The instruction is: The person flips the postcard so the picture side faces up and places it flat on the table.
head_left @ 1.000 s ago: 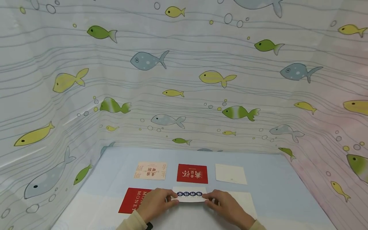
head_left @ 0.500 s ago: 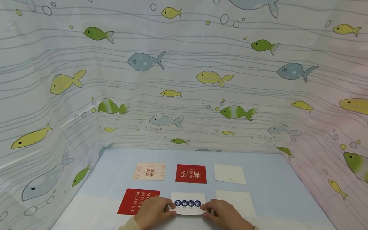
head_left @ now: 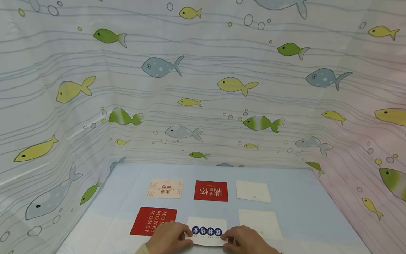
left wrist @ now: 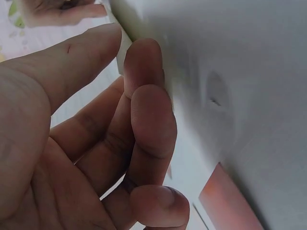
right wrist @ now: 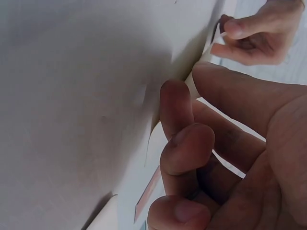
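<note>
The left hand [head_left: 169, 238] pinches one end of the white card with blue dots [head_left: 207, 222], and the right hand [head_left: 248, 240] pinches the other end — so the card is between the two hands, at the front of the pale blue table [head_left: 301, 201]. The red MONEY card [head_left: 149, 220] lies on the left, partly hidden by the left hand, and a big cream card [head_left: 260, 222] lies on the right, near the right hand. Farther back is a row of three — a peach card [head_left: 157, 188], a small red card [head_left: 206, 197] and a pale card [head_left: 253, 190].
</note>
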`<state>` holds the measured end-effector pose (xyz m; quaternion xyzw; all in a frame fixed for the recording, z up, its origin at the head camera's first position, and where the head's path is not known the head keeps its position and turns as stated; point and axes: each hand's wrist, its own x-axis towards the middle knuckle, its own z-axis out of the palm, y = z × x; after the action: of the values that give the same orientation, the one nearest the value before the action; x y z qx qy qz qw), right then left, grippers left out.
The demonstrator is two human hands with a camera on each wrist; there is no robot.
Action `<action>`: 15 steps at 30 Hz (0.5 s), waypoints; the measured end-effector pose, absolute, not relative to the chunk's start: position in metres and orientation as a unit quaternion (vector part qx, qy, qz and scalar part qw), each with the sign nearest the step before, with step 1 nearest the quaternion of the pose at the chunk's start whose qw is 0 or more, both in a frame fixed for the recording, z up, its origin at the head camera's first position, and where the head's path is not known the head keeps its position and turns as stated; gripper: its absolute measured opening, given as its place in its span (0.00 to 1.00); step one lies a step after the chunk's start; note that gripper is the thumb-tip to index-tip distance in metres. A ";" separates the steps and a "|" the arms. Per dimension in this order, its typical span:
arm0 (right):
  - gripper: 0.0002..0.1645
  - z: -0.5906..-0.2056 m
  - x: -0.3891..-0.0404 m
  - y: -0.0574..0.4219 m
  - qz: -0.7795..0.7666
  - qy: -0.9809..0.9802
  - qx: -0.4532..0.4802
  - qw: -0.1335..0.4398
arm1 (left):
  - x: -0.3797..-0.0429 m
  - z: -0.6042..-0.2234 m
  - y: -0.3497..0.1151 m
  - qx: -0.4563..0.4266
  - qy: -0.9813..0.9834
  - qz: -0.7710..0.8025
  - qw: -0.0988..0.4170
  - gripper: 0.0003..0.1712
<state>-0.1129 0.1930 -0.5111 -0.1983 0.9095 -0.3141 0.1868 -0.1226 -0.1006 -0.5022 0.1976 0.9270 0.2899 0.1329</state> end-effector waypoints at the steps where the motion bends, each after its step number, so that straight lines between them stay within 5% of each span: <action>1: 0.14 -0.511 -0.114 0.193 -0.314 0.909 -0.198 0.188 | -0.123 -0.502 -0.101 0.197 0.926 0.293 0.135 0.14; 15: 0.15 -0.514 -0.113 0.192 -0.322 0.909 -0.182 0.195 | -0.122 -0.507 -0.100 0.208 0.924 0.294 0.127 0.14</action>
<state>-0.1128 0.1918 -0.5141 -0.1822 0.9085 -0.3216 0.1949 -0.1218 -0.1005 -0.5067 0.2081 0.9242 0.2940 0.1271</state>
